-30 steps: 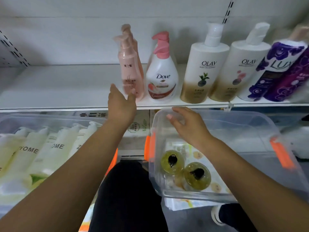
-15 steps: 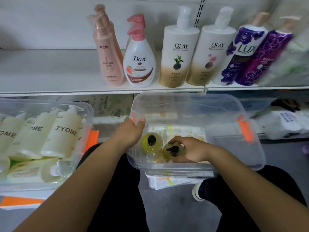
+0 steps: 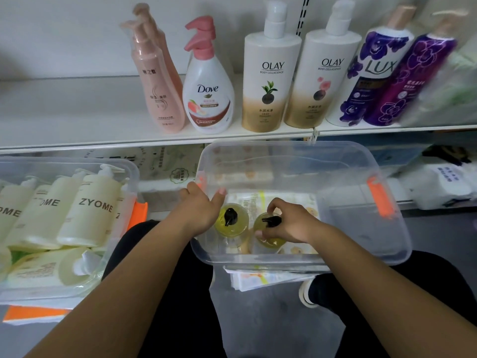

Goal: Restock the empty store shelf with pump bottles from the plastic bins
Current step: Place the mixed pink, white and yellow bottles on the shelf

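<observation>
I am reaching both hands into the clear bin (image 3: pixel 387 244) in front of me. My right hand (image 3: pixel 291 223) is closing its fingers around the right yellow pump bottle (image 3: pixel 271 241), grasping it just under its black pump. My left hand (image 3: pixel 201 210) is resting on the bin's left wall with fingers loosely spread, gripping nothing, just beside the left yellow pump bottle (image 3: pixel 232 226). On the far shelf (image 3: pixel 64 117) pink, Dove, Olay and Lux bottles are standing in a row, while the left bin (image 3: pixel 124 171) is holding cream ZYOME bottles (image 3: pixel 90 210) lying down
</observation>
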Demonstrator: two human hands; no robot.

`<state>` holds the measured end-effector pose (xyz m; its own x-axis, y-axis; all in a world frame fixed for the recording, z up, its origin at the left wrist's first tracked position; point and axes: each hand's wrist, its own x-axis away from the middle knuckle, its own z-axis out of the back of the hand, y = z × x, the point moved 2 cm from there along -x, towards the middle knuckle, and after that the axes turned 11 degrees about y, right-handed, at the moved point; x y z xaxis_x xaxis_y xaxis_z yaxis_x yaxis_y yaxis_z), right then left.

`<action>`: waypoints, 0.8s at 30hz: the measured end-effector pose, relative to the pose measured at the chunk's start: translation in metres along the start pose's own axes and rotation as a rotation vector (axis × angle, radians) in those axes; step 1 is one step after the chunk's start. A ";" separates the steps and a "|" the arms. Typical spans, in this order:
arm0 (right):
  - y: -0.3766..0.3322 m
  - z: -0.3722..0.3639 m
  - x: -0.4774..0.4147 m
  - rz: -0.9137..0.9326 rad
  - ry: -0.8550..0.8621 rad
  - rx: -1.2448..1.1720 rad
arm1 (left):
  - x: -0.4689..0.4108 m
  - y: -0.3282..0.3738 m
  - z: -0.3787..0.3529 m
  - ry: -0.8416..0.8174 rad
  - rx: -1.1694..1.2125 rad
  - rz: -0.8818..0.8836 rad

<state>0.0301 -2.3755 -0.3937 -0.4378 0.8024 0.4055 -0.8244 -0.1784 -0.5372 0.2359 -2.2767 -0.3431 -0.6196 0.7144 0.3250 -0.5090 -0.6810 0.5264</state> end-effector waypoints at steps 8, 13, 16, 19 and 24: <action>0.006 0.037 0.014 -0.182 0.207 -0.382 | -0.001 -0.005 -0.001 0.077 -0.015 -0.046; -0.015 0.086 0.042 -0.113 0.417 -0.588 | 0.028 0.019 0.025 0.271 0.289 -0.388; -0.042 0.108 0.058 -0.030 0.405 -0.666 | 0.044 0.033 0.041 0.100 0.474 -0.368; -0.078 0.121 0.069 0.078 0.263 -0.647 | 0.050 0.041 0.060 -0.157 0.626 -0.371; -0.137 0.110 0.071 0.157 0.065 -0.552 | 0.061 0.036 0.096 -0.384 0.618 -0.412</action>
<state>0.0724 -2.3569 -0.2097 -0.5029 0.8265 0.2529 -0.4344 0.0113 -0.9007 0.2370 -2.2420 -0.2291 -0.1522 0.9683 0.1981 -0.1618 -0.2222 0.9615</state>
